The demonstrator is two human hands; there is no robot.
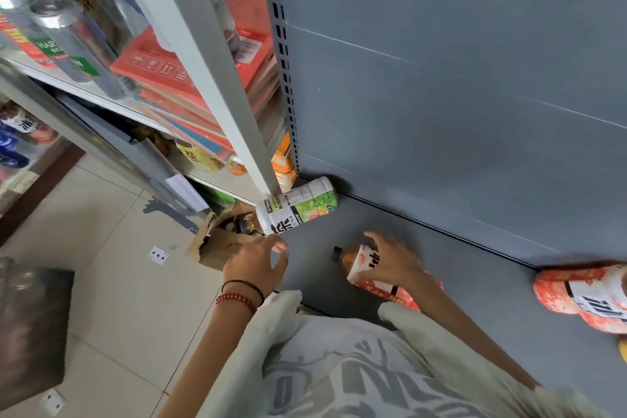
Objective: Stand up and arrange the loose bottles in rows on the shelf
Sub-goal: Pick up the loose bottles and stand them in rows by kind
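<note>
Right grip (393, 263) clamped on lying orange bottle (363, 265) on shelf (475, 285). Left grip (252, 263) spread, empty, left of it; green bottle (298, 207) beyond, seemingly untouched.

To your left, a neighbouring rack (101, 97) carries tall silver cans (64, 34) near its front edge, and beside them a leaning stack of flat red cartons (163, 78). A white post (210, 71) cuts across in front of that stack. One level down you can see a yellow packet (200, 156) and some orange cartons (283, 159). On the tiled floor (112, 316), a torn cardboard box (217, 244) sits at the foot of the post, with a playing card (158, 254) face up just beside it. A dark, blurred block (30, 326) stands at the floor's left edge, with a second card (52, 402) near it.
</note>
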